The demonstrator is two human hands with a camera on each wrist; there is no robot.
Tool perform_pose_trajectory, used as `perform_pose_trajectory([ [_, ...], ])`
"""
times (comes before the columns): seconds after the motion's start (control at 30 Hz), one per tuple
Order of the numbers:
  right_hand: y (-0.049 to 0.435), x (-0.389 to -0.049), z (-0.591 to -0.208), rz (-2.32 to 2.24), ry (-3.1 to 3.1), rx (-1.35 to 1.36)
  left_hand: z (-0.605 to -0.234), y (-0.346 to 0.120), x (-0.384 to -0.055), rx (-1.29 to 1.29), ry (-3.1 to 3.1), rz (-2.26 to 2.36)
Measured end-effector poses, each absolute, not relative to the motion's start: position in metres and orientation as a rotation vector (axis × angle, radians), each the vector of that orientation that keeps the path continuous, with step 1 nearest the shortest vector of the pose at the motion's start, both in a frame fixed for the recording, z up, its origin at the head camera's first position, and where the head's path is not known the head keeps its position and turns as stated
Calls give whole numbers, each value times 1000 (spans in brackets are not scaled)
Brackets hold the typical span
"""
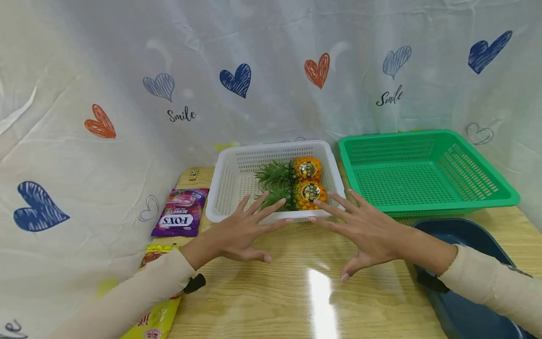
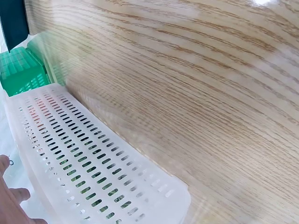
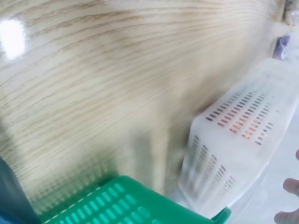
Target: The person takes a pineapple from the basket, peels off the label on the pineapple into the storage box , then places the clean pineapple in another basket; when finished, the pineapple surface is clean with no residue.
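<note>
Both hands hover over the near side of a white slotted basket (image 1: 228, 188), palms down with fingers spread. My left hand (image 1: 243, 230) is in front of the basket's left and middle part and holds nothing. Facing it from the right, my right hand (image 1: 368, 230) also holds nothing. Inside the basket, two pineapple-shaped items (image 1: 310, 194) with green leafy tops (image 1: 275, 175) and dark round labels lie on their sides, leaves to the left. Through the slots of the basket wall (image 2: 93, 158), green and orange show in the left wrist view. Some fingertips (image 3: 290, 185) appear at the right wrist view's edge.
A green basket (image 1: 406, 188) stands at the right, beside the white one. In front of it lies a dark blue tub (image 1: 478, 301), partly under the right forearm. At the left are a purple Fox's candy bag (image 1: 179, 214), a yellow packet (image 1: 158, 315) and a small yellow item (image 1: 193, 174).
</note>
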State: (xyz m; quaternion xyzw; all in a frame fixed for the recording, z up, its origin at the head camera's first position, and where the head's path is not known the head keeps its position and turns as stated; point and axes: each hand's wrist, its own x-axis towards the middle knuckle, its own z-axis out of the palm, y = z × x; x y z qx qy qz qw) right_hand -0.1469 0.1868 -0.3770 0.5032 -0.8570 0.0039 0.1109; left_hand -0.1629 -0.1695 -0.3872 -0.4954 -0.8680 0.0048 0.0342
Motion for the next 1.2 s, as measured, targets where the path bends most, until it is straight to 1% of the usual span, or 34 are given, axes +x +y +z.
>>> perform_pose_trajectory([
  [0.33, 190, -151, -372, 13, -2530, 1439, -384, -173, -167, -1496, -2674, 32],
  [0.53, 190, -149, -374, 0, -2524, 1422, -384, -175, -165, -1507, -2699, -27],
  [0.9, 194, -150, -375, 13, -2512, 1404, -385, -184, -163, -1480, -2663, 4],
  [1.07, 195, -149, -373, 40, -2541, 1390, -385, -194, -163, -1399, -2667, -2],
  [1.2, 193, -149, -367, 126, -2615, 1360, -382, -204, -166, -1293, -2662, -109],
])
